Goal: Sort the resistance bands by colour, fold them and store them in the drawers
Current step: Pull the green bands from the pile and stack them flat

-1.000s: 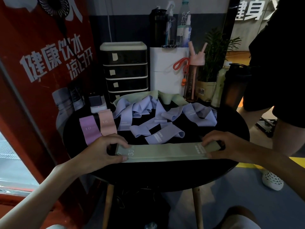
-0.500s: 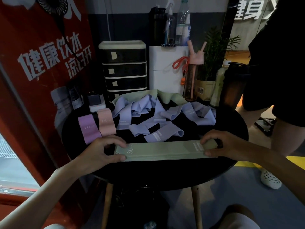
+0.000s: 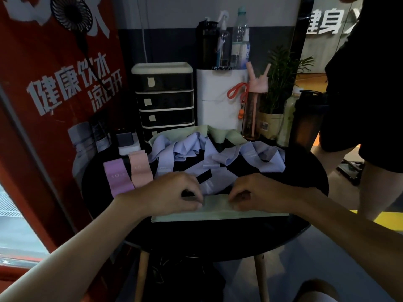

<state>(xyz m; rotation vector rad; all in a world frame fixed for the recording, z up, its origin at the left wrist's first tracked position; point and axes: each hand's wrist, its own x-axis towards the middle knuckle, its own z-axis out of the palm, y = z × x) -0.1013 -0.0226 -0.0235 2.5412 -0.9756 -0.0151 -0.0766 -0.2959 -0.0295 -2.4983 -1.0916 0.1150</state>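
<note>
While left hand (image 3: 172, 192) and right hand (image 3: 259, 192) pinch the green band (image 3: 218, 209) beneath them, mid-fold | purple band (image 3: 117, 177), pink band (image 3: 139, 168) folded left of left hand | lilac bands (image 3: 218, 151) loose beyond both | drawers (image 3: 165, 99) closed, storing seemingly not begun

Both forearms converge from below; left hand (image 3: 172, 196) and right hand (image 3: 261, 192) near each other, knuckles up, fingers curled, pinching pale green flat fabric band (image 3: 218, 211).

- Green band (image 3: 218, 209): its middle is hidden under your left hand (image 3: 172, 194) and right hand (image 3: 259, 192).
- Drawer unit (image 3: 164, 101): lowest drawer masked by lilac bands (image 3: 185, 149); labels too small to read.
- Bystander (image 3: 366, 83): cut off at the top and right edges.
</note>
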